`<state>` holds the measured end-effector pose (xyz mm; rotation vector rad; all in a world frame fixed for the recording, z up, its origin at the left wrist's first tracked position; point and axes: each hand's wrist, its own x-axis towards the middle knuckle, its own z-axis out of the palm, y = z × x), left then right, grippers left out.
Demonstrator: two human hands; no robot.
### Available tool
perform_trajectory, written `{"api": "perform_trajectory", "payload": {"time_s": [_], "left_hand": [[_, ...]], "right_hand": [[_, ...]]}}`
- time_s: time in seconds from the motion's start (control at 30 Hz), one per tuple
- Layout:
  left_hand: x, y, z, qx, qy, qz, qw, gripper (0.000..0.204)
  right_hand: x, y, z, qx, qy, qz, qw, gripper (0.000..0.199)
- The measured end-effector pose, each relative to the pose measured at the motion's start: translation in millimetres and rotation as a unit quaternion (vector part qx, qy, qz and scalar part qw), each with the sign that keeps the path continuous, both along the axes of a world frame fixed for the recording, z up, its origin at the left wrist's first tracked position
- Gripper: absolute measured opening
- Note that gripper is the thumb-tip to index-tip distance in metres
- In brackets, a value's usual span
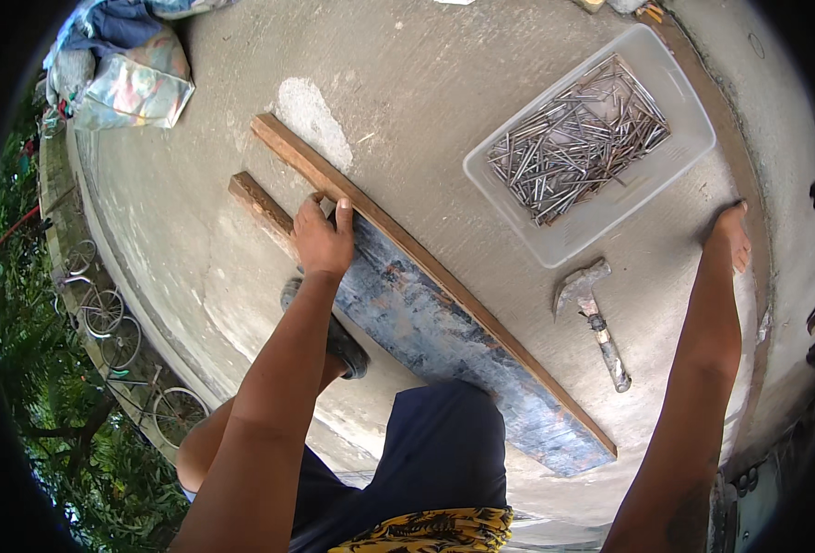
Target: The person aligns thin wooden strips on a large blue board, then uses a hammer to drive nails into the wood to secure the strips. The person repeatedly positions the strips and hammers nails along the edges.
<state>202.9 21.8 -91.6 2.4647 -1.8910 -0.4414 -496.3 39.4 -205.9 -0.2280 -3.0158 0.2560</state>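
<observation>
- The left hand (323, 235) curls its fingers over the end of a blue-painted board (444, 332) (wood-edged) lying on the concrete floor (426, 83).
- The right hand (728, 238) rests flat, empty, beside a clear plastic tub (684, 92) of nails (575, 140).
- A hammer (592, 318) lies between.

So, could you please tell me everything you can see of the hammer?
The hammer lies flat on the concrete floor, just below the clear plastic tub of nails and right of the long board. Its grey metal claw head, dull and worn, points up toward the tub; the handle, pale near the head and darker at the grip, runs down and to the right. Neither hand touches it, and it lies apart from the tub and board.
</observation>
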Motion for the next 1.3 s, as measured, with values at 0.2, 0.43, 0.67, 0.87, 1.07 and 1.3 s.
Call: {"api": "perform_trajectory", "payload": {"time_s": [0.2,0.43,0.67,0.87,1.07,1.3], "left_hand": [[35.4,17.8,-24.6,-0.084,0.005,0.041,0.996,0.070],[15.1,-2.9,-21.5,0.028,0.052,0.166,0.984,0.087],[13.5,-10.0,-28.5,0.098,-0.006,0.163,0.982,0.092],[31.6,-19.8,-35.3,0.121,-0.004,0.125,0.985,0.103],[32.6,-21.9,-30.0,0.161,-0.020,0.065,0.985,0.099],[26.0,-16.5,-24.5,0.133,-0.016,0.099,0.986,0.091]], "right_hand": [[224.6,11.9,92.5,-0.331,-0.234,0.352,0.844,0.104],[269.7,6.2,108.6,-0.329,-0.366,0.312,0.813,0.047],[230.9,60.3,125.3,-0.325,-0.382,0.406,0.764,0.046],[256.9,240.1,112.9,0.064,-0.218,0.635,0.739,0.047],[304.5,251.1,121.6,0.053,-0.144,0.611,0.776,0.037],[411.9,177.0,168.2,-0.143,-0.418,0.575,0.688,0.025]]}}
